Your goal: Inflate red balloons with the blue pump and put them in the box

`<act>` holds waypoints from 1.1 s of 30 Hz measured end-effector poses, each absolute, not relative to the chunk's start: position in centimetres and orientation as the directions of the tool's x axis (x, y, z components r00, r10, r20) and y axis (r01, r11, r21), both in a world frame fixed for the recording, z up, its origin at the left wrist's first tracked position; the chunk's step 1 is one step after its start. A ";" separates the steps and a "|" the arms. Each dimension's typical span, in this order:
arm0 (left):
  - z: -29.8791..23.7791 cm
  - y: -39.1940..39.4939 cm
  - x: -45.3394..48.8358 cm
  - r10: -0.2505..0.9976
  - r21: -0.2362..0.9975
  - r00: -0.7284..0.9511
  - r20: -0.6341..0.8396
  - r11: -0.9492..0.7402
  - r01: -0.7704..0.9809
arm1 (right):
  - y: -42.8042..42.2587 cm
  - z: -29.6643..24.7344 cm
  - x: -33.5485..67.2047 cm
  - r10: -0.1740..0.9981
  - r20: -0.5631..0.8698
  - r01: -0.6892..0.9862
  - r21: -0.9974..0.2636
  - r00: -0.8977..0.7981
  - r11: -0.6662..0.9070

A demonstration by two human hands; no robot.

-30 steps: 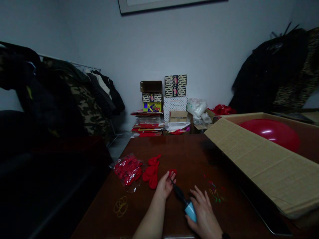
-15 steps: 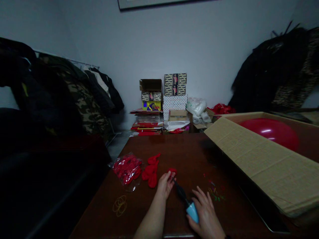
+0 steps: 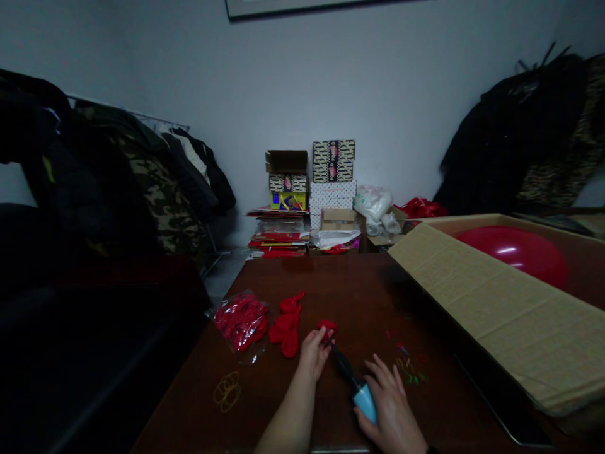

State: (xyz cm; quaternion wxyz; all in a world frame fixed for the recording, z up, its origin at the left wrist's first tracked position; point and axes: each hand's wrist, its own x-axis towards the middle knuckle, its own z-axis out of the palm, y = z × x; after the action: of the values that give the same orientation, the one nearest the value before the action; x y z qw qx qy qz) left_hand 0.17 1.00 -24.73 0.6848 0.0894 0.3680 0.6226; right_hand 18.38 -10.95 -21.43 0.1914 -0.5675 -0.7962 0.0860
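My left hand [image 3: 315, 353] is closed, pinching a small uninflated red balloon [image 3: 327, 325] at the black nozzle end of a hand balloon pump [image 3: 365, 401]. The pump has a light blue body and a dark front part, and slants from lower right to upper left. My right hand [image 3: 390, 400] holds the blue body between thumb and palm, with its other fingers stretched out. Left of my left hand lie several loose red balloons [image 3: 286, 328]. Beside them is a clear plastic bag [image 3: 241, 320] packed with more red balloons.
Yellowish rubber bands [image 3: 227, 391] lie at the table's left front. Small coloured bits [image 3: 409, 369] are scattered right of my right hand. An open cardboard box [image 3: 501, 309] with an inflated red balloon [image 3: 515, 252] stands at right. Stacked boxes [image 3: 333, 189] are behind the brown table [image 3: 350, 277].
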 end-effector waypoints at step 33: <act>-24.0 -1.3 0.9 0.912 0.636 0.201 -0.358 0.396 -0.662 | -9.1 -19.4 15.7 0.989 0.075 0.824 -0.546 -0.129 0.148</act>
State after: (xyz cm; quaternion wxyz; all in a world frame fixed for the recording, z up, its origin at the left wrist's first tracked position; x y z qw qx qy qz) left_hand 0.91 -1.26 -24.02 0.7551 0.1743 0.3576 0.5212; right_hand 15.69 -9.12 -19.43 0.2155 -0.6239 -0.7265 0.1911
